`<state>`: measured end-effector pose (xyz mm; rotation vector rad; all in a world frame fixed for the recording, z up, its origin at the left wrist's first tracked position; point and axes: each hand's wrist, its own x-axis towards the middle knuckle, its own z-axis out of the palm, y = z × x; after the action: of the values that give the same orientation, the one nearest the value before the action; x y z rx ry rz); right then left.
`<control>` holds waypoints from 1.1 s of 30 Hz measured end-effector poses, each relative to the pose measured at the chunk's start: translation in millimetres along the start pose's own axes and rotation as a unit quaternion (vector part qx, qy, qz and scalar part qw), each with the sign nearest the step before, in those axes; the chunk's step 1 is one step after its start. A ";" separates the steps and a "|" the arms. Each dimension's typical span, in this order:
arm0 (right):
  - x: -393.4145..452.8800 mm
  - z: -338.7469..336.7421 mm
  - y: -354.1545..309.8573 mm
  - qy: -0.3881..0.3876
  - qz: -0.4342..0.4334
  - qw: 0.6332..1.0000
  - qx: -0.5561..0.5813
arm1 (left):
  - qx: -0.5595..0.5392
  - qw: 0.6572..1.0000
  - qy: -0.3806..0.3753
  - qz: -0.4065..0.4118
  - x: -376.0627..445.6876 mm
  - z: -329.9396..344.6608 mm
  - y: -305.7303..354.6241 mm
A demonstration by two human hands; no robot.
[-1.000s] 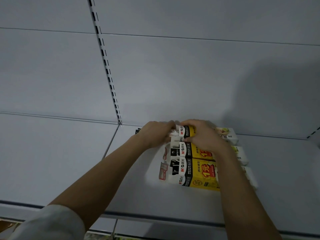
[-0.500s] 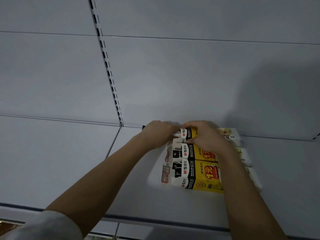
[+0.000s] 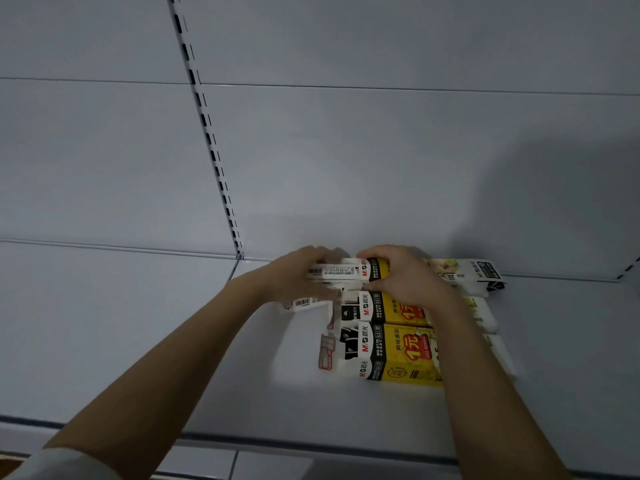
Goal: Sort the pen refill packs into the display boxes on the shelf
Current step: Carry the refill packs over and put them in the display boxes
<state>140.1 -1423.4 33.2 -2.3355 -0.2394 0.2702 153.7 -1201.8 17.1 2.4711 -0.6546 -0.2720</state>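
Observation:
Three yellow, black and white display boxes lie side by side on the white shelf (image 3: 138,341): a front box (image 3: 398,355), a middle box (image 3: 388,308) and a rear box (image 3: 370,270) against the back panel. My right hand (image 3: 405,275) grips the rear box from above. My left hand (image 3: 298,275) curls round the white end of that box, which carries a barcode (image 3: 315,271). A white refill pack (image 3: 299,303) sticks out below my left hand. Further white boxes (image 3: 481,271) lie right of my right wrist, partly hidden by my forearm.
The shelf's grey back panel (image 3: 381,168) rises directly behind the boxes, with a slotted upright (image 3: 207,140) left of them. The shelf's front edge (image 3: 311,441) runs below my forearms. A white sleeve (image 3: 62,465) shows at the bottom left.
My left hand has shifted slightly left along the rear box, exposing its white barcoded end and a white pack beneath. My right hand stays on the rear box.

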 end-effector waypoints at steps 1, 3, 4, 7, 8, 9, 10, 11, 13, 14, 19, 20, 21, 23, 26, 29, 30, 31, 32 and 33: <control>-0.2 -0.3 -0.5 -0.001 -0.001 1.000 -0.004 | 0.012 1.000 0.006 -0.002 -0.1 3.3 -2.4; -0.5 -1.1 -0.7 -0.003 -0.002 1.000 -0.010 | 0.015 0.999 0.023 -0.021 1.7 8.1 -4.9; -0.9 -1.4 -0.9 -0.004 0.000 1.000 -0.013 | 0.000 0.999 0.026 -0.034 2.5 11.0 -4.7; -0.5 -2.0 -1.4 -0.009 0.001 1.000 -0.019 | -0.054 0.997 0.046 -0.029 6.3 23.0 5.7; 0.0 -2.2 -1.6 -0.007 0.000 1.000 -0.019 | -0.067 0.996 0.056 -0.018 7.8 28.0 12.2; 0.3 -2.4 -1.8 -0.006 0.001 1.000 -0.020 | -0.070 0.995 0.064 -0.007 9.6 32.1 19.0; 0.1 -2.8 -1.6 -0.005 0.002 1.000 -0.021 | -0.068 0.995 0.069 0.001 13.2 36.0 23.0; 0.0 -3.2 -1.1 -0.005 0.002 1.000 -0.021 | -0.063 0.996 0.068 0.006 15.6 38.1 25.9; -0.7 -3.5 0.1 -0.007 -0.001 1.000 -0.019 | -0.059 0.996 0.061 0.017 16.4 38.5 24.8; -1.2 -3.7 -0.1 -0.009 -0.005 1.000 -0.018 | -0.057 0.996 0.064 0.029 15.7 37.8 21.2; -8.9 -5.4 -2.6 -0.023 -0.016 0.999 -0.015 | -0.132 0.978 0.156 -0.035 2.4 29.3 3.1; -13.3 -7.6 -2.4 -0.014 -0.022 1.000 -0.009 | -0.110 0.974 0.185 -0.064 -0.4 28.8 -1.5; -18.2 -11.4 -1.4 0.008 -0.028 1.000 0.005 | -0.096 0.969 0.208 -0.091 -3.8 28.6 -4.1; -29.5 -23.2 4.5 0.107 -0.041 0.991 0.063 | -0.103 0.962 0.219 -0.129 -9.6 29.6 -6.1; -36.5 -47.2 33.2 0.349 -0.005 0.933 0.090 | -0.093 0.965 0.191 -0.154 -10.7 34.6 -1.6; -32.8 -69.1 70.0 0.410 0.196 0.888 0.070 | -0.060 0.967 0.192 -0.159 -4.0 44.0 8.7; -32.0 -71.7 78.4 0.377 0.261 0.886 0.074 | -0.048 0.966 0.199 -0.160 -0.1 48.1 10.5; -31.2 -70.8 85.5 0.342 0.295 0.888 0.089 | -0.040 0.964 0.208 -0.160 3.1 51.4 13.3; -31.1 -67.5 90.2 0.316 0.296 0.894 0.111 | -0.038 0.961 0.221 -0.162 5.7 53.8 16.0; -32.0 -62.6 93.8 0.307 0.274 0.902 0.129 | -0.047 0.957 0.235 -0.164 8.0 55.5 18.7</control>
<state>134.6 -1538.7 13.4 -2.0531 0.7285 -0.1706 135.2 -1245.4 -18.2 2.4142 -0.0285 0.1613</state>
